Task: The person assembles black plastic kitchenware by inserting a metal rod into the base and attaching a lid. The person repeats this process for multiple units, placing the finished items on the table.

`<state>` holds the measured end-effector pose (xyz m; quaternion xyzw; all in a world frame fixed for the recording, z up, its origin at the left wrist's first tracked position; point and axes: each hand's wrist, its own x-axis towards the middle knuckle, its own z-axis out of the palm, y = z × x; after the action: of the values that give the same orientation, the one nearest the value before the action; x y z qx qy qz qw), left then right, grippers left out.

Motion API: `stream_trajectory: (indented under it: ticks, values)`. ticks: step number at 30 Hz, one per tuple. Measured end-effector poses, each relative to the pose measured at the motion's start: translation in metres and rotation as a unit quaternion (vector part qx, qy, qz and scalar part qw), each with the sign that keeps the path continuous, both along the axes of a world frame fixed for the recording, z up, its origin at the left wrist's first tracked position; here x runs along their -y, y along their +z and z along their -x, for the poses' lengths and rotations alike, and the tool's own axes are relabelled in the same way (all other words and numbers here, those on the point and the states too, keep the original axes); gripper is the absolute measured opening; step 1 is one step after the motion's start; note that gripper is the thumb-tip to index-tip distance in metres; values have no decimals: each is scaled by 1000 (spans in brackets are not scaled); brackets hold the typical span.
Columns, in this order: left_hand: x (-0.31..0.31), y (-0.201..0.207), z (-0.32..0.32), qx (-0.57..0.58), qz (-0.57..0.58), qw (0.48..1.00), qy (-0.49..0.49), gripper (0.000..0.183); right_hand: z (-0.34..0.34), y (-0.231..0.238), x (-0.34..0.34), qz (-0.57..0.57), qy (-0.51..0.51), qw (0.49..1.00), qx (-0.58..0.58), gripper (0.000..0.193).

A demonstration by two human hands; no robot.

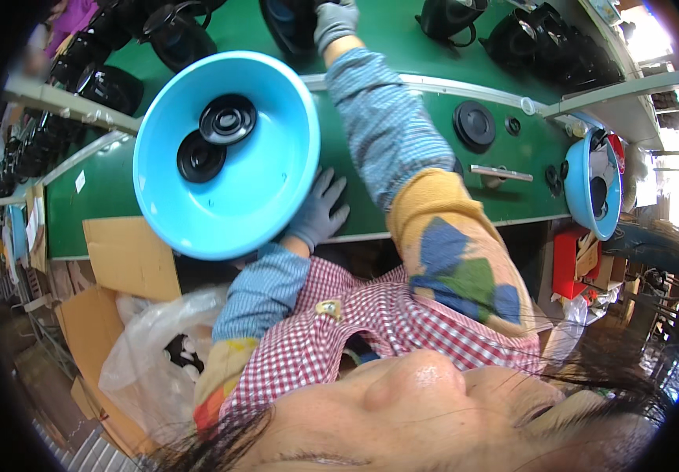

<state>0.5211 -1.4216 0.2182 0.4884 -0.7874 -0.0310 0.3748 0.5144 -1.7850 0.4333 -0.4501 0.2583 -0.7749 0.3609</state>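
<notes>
Left hand grasps blue basin holding two black lids; right hand reaches a black pot on the green worktop, grip unclear. Likely collecting parts; next needs a firm hold.

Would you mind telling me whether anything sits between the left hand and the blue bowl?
Nothing visible does: the gloved left hand is already pressed against the underside of the tilted blue bowl, which hides part of the hand.

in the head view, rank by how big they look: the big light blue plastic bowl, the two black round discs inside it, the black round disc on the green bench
1. Light blue plastic bowl, by far the largest.
2. The two black round discs in it, upper and lower, look alike.
3. Black round disc on the green bench, slightly smaller, though it lies farther from the camera, so this is unsure.
</notes>
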Motion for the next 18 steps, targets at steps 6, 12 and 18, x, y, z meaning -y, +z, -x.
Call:
stream_trajectory:
  ticks: [6, 12, 18]
  values:
    - [2, 0, 6, -22, -16, 1000, -13, 60, -6, 9, -3, -18, 46, 998, -39, 40]
    - [10, -22, -21, -11, -50, 999, 18, 59, 114, 63, -60, 188, -284, 880, -332, 50]
    - [31, -20, 41, -101, -7, 990, -95, 55, 463, 155, 68, -317, -381, 678, -543, 82]
